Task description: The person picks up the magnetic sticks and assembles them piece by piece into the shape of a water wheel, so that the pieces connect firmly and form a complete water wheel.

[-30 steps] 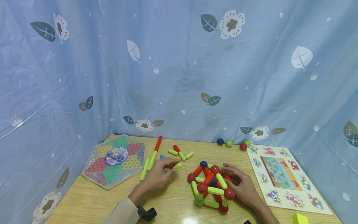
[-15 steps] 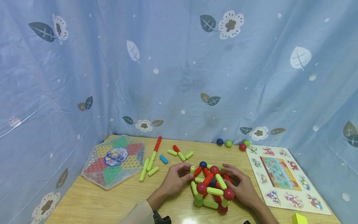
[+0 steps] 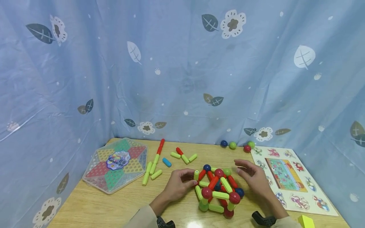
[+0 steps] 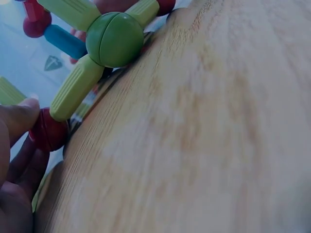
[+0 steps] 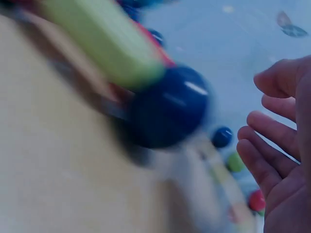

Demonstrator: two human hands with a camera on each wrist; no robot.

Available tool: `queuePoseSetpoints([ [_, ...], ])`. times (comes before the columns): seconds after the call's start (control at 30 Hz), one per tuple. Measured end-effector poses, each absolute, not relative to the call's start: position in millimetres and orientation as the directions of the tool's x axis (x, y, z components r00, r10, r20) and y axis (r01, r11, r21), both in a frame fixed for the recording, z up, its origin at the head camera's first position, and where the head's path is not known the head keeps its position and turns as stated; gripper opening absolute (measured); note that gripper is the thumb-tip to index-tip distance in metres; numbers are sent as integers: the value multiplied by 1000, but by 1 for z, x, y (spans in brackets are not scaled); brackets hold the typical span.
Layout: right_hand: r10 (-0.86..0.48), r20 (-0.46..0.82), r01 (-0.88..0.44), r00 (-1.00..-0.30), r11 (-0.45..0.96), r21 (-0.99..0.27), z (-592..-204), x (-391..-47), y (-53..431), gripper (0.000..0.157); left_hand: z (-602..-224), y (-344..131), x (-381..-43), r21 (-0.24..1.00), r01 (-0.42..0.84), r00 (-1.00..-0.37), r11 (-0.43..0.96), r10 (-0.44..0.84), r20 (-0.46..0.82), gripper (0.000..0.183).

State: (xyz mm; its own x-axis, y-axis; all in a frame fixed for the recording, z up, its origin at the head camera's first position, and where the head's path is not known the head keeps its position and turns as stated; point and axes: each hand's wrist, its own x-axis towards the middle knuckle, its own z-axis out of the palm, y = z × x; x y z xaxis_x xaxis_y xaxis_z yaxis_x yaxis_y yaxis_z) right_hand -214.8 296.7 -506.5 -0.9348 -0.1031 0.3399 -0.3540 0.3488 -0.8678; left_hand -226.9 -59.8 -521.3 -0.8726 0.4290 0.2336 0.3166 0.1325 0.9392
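A frame of magnetic rods and balls [image 3: 220, 195] stands on the table in the head view, in red, yellow-green and dark blue. At its left corner my left hand [image 3: 180, 184] pinches a dark red ball [image 4: 49, 129] between thumb and fingers. From that ball a yellow-green rod [image 3: 196, 175] sticks up beside my fingertips; my thumb partly covers its base. My right hand [image 3: 254, 179] is held apart from the frame on the right side, fingers loosely bent around nothing. The frame's nearest part to it is a dark blue ball [image 5: 170, 107], blurred in the right wrist view.
Loose rods lie behind on the left, including a blue rod [image 3: 166, 162] and a yellow-green rod [image 3: 156, 174]. A hexagonal game board [image 3: 97, 182] sits far left. Several balls, one dark blue ball [image 3: 224, 143] among them, line the back. A picture puzzle board [image 3: 288, 201] is on the right.
My left hand has carried a yellow-green rod rightward from the loose pieces to the frame's left corner. My right hand has let go of the frame and moved away to the right.
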Motion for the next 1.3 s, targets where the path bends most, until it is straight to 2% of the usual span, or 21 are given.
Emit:
queuePoseSetpoints([
  [0.17, -5, 364, -330, -932, 433, -839, -492, -246, 328, 36, -523, -60, -224, 928, 344, -867, 145, 428, 255, 30],
  [0.4, 94, 284, -172, -954, 603, -779, -486, -286, 360, 44, -523, -59, -225, 923, 363, -855, 129, 440, 275, 30],
  [0.57, 120, 258, -113, -959, 673, -731, -493, -300, 368, 41, -523, -56, -226, 920, 374, -844, 114, 453, 287, 28],
  [0.73, 118, 326, -115, -938, 782, -613, -502, -307, 366, 34, -522, -56, -226, 924, 368, -844, 108, 457, 282, 28],
  [0.83, 107, 343, -127, -933, 796, -592, -501, -306, 359, 34, -522, -57, -227, 921, 372, -842, 112, 459, 284, 28],
  [1.0, 37, 308, -208, -951, 657, -724, -479, -297, 330, 37, -521, -60, -227, 917, 381, -840, 116, 458, 291, 29],
  [1.17, -153, 269, -308, -951, 368, -878, -447, -279, 285, 37, -520, -62, -228, 918, 379, -841, 118, 458, 288, 30],
  [1.3, -310, 262, -337, -914, 219, -916, -427, -267, 252, 34, -521, -64, -228, 915, 387, -836, 115, 461, 296, 30],
])
